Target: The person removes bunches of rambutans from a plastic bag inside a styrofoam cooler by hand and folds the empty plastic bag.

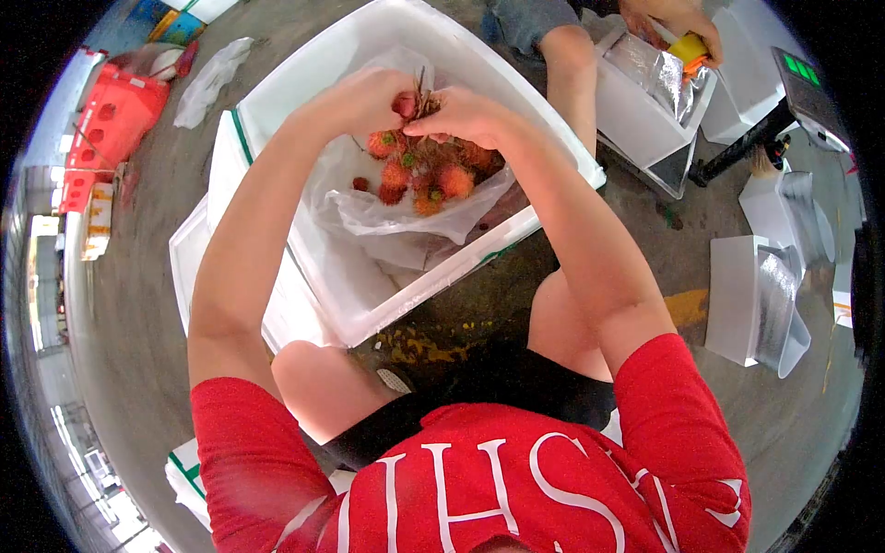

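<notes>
Over a large white foam box (544,101) lined with a clear plastic bag (369,217), both my hands meet at a bunch of rambutans (415,175). My right hand (456,115) is closed around the brown twigs (424,103) at the top of the bunch. Beside it, my left hand (373,100) is closed at a single red rambutan (404,104), its fingertips partly hidden. Red-orange hairy fruits hang below my hands, inside the box. One small dark red fruit (360,183) lies apart on the plastic.
At the upper right, another person's hand (691,28) holds a yellow and orange item over a foil-lined box (645,83). Near it stands a scale display (800,69) on a post. More foil-lined boxes (733,300) stand at the right; a red crate (111,124) is at the left.
</notes>
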The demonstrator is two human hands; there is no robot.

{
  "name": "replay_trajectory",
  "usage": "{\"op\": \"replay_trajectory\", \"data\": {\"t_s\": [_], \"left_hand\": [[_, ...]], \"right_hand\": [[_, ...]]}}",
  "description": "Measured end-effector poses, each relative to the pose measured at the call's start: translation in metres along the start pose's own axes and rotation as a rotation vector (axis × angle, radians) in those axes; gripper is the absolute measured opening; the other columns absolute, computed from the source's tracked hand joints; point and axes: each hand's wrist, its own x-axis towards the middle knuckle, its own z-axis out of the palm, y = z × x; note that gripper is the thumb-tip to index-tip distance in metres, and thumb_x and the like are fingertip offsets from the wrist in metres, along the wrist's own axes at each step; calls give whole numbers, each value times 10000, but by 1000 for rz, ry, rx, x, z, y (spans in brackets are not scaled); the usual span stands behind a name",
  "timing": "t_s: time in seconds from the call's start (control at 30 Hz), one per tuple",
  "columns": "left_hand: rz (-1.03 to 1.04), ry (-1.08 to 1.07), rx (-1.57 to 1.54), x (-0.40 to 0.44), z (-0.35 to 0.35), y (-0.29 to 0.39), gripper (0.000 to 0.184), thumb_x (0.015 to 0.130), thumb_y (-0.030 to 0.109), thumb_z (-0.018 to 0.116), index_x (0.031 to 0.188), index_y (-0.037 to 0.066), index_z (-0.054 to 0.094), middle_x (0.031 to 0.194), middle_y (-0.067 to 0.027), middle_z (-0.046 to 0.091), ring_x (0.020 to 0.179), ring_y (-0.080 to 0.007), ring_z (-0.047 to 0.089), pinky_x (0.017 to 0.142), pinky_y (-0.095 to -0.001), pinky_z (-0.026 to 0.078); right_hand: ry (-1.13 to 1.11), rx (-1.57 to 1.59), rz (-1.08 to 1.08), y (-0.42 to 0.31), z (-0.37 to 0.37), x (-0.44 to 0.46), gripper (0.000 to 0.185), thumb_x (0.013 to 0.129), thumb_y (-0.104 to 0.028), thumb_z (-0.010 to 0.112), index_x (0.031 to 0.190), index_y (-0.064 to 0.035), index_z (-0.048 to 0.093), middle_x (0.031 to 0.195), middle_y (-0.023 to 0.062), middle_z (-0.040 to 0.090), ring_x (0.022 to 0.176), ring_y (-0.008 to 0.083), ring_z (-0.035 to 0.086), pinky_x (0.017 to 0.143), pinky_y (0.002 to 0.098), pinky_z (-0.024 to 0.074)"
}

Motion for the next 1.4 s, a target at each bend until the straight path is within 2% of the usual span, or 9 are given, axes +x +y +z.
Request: {"op": "replay_trajectory", "data": {"t_s": [0.13,0.23,0.33,0.4,0.47,0.73,0.93,1.0,1.4], "left_hand": [[92,-5,122,6,14,-17,220,743,104,649,938,11,609,933,-159,645,751,-298,621,690,-377,497],[63,-49,-265,0,4,-18,235,781,168,660,985,56,627,928,-102,645,782,-220,632,724,-338,498],[-213,149,-773,-3,7,-37,330,825,275,668,1091,85,626,989,-67,640,853,-170,636,785,-292,491],[-514,562,-854,14,43,-91,475,833,384,676,1178,67,598,1113,-104,635,1007,-228,625,880,-321,481],[-664,745,61,22,98,-136,599,815,417,695,1256,37,555,1220,-154,602,1134,-291,568,933,-393,466],[-518,450,-44,35,172,-179,315,825,287,691,1116,166,689,979,-129,701,895,-298,664,808,-388,511],[-145,493,-392,31,60,-43,187,852,199,627,981,78,689,830,-68,703,760,-168,676,686,-328,512],[-73,502,-382,41,53,-33,190,851,208,635,975,71,681,824,-54,695,750,-152,663,683,-318,509],[158,710,-510,61,42,-8,214,829,239,654,984,91,654,837,-66,690,767,-171,661,743,-312,512]], "right_hand": [[-1,107,-6,-13,20,-15,213,772,-219,782,862,-56,680,718,-17,585,620,90,481,552,263,368],[64,57,8,-5,11,-7,280,751,-274,789,859,-34,697,719,2,607,623,108,511,558,278,392],[142,-113,40,-2,-9,-13,358,732,-315,789,908,-13,710,776,35,660,672,147,573,619,311,456],[289,43,-211,1,-21,-18,222,808,-269,742,867,-60,694,666,-34,545,570,59,441,492,238,315],[321,25,-162,-13,-35,-36,225,833,-267,715,879,-48,707,683,-39,557,572,56,433,502,238,321],[341,217,-65,0,-58,-31,238,788,-255,742,816,-23,699,682,9,591,581,88,496,525,257,388],[348,-78,23,19,-41,-6,362,774,-325,743,888,17,699,782,74,675,725,210,616,669,335,479],[370,-82,21,23,-35,-1,250,824,-282,725,820,-35,683,723,-18,588,634,65,488,567,227,383],[381,63,16,2,-30,-16,167,838,-204,698,946,-77,708,765,-41,590,652,51,475,558,213,350]]}}
